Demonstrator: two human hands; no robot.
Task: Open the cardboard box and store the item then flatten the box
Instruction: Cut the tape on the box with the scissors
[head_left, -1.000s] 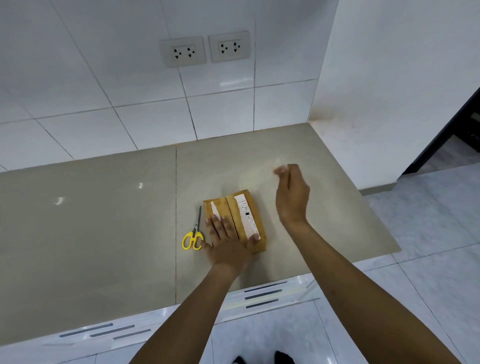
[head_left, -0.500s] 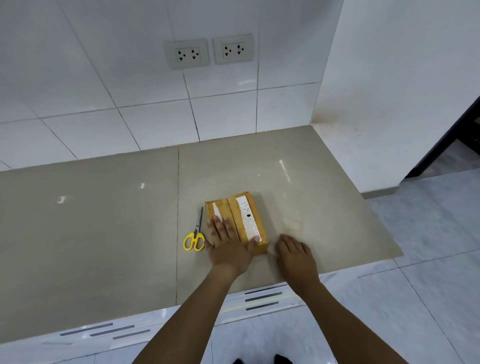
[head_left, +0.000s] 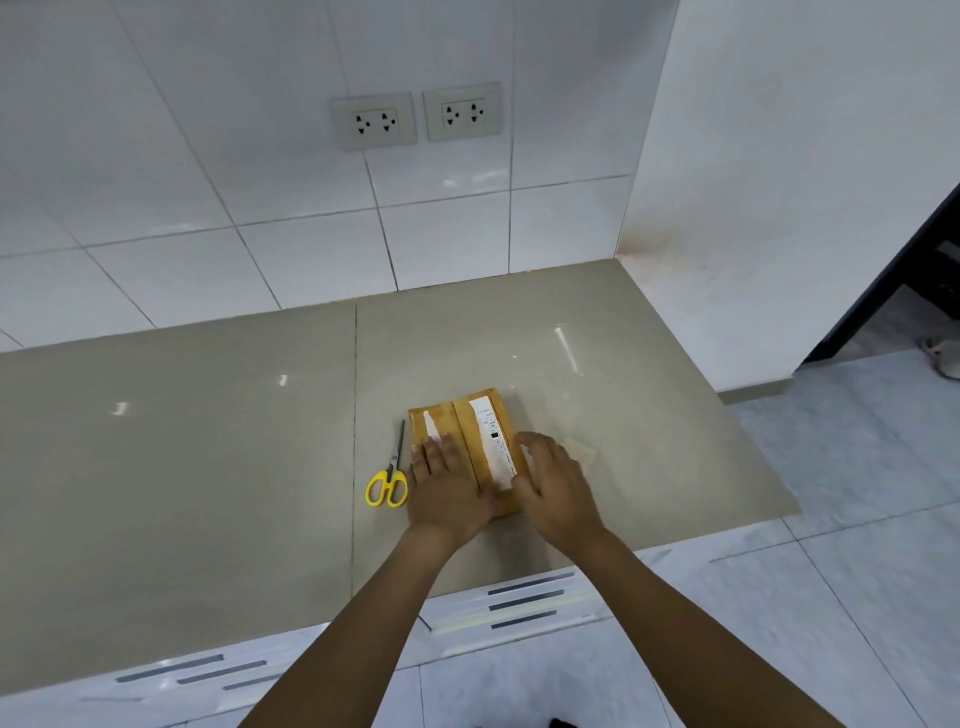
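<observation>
The box (head_left: 470, 441) is small, brown cardboard, lying flat on the beige counter near its front edge. Its top flaps are shut, meeting at a seam that runs front to back. A white printed label covers the right flap; a white strip marks the left one.

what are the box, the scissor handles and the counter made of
Box: brown cardboard, matte, with a white paper label. Scissors: handles look like glossy yellow plastic, blades like grey metal. Counter: probably polished tile or stone, given its reflections and seam line.
</observation>
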